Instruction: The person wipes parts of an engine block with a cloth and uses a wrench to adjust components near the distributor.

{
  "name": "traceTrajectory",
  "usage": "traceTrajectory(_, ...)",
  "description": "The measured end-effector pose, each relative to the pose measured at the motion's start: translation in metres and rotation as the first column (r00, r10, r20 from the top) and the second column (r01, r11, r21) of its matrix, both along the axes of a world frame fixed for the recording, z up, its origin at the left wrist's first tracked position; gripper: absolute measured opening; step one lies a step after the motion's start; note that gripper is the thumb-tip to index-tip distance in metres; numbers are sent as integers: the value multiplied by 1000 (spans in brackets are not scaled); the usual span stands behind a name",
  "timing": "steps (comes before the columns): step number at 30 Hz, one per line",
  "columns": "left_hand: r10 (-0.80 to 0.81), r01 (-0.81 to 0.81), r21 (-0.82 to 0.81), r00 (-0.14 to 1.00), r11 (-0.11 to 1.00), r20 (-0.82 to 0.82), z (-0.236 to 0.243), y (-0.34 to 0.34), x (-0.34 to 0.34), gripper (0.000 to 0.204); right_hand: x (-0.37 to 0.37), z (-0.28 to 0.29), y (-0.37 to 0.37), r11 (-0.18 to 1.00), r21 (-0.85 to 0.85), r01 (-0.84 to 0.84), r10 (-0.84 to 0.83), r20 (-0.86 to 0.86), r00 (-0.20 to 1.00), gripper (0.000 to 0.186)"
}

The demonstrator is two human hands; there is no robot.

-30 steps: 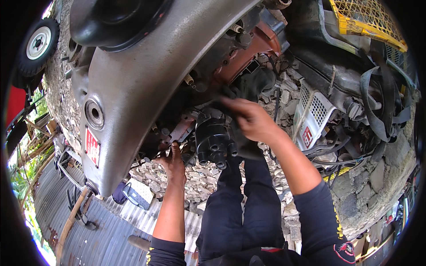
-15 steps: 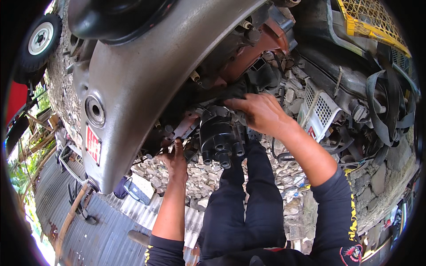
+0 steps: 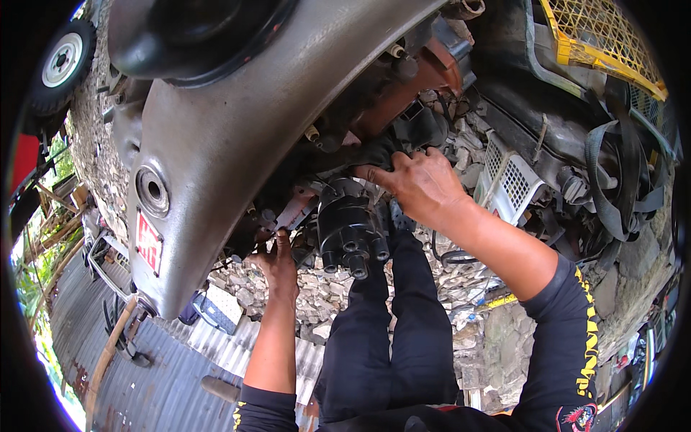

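A black distributor cap (image 3: 350, 229), its several terminal towers pointing down toward me, sits at the side of an engine. My right hand (image 3: 423, 183) reaches past its far right side, index finger and thumb bent in over the dark area behind the cap; whatever the fingertips hold there is hidden. To the cap's left, my left hand (image 3: 277, 268) grips low on the engine, thumb up beside a reddish metal part (image 3: 296, 209), the other fingers partly out of sight. A large grey metal engine cover (image 3: 237, 129) arches above, with a spark plug (image 3: 312, 134) at its edge.
White plastic crate (image 3: 507, 180), grey strap (image 3: 604, 180) and yellow mesh crate (image 3: 612, 43) lie to the right. Broken stones (image 3: 317, 295) cover the ground around my legs. Corrugated metal sheet (image 3: 165, 374) lies at lower left; a wheel (image 3: 63, 60) stands far left.
My view has shifted slightly. My right hand has turned a little, its knuckles raised and fingers more bent behind the distributor cap. My left hand stays at the same spot on the engine.
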State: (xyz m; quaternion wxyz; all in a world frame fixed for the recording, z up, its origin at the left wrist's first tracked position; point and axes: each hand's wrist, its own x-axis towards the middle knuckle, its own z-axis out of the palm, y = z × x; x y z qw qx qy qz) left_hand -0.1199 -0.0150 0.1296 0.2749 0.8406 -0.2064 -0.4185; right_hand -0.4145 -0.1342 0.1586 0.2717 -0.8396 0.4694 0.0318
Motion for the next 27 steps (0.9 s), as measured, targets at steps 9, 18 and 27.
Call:
traceTrajectory(9,89,-91,-105,996,990,-19,4,-6,-13,61,8,-32,25,643,430,634,-730,593,339,31)
traceTrajectory(18,70,-71,-30,997,997,-33,5,-4,-8,64,32,-32,49,485,779,397,-853,522,19,14)
traceTrajectory(27,75,-73,22,989,997,-126,12,-8,-11,79,76,-52,47,308,770,559,-860,476,-183,36)
